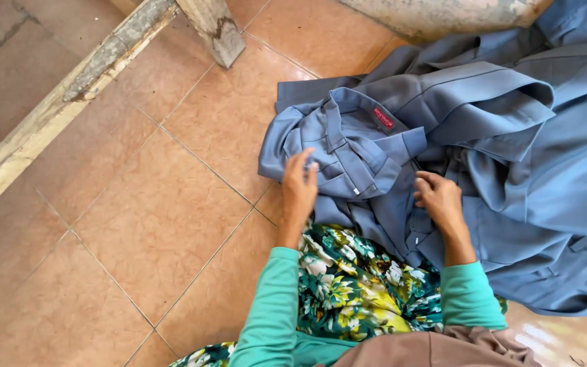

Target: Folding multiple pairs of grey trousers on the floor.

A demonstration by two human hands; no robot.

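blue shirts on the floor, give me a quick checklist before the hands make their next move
1. Left hand on the collared blue shirt: ok, fingers rest on the cloth.
2. Right hand on fabric: ok, touching the shirt's folds.
3. Firm grip by either hand: cannot tell.
4. Collar facing up: ok, red label shows.
5. Shirt apart from the blue garment pile: not ok, they overlap.
6. Bare tiled floor on the left side: ok.

Single head view, looking steeply down, close over lap and floor point(137, 224)
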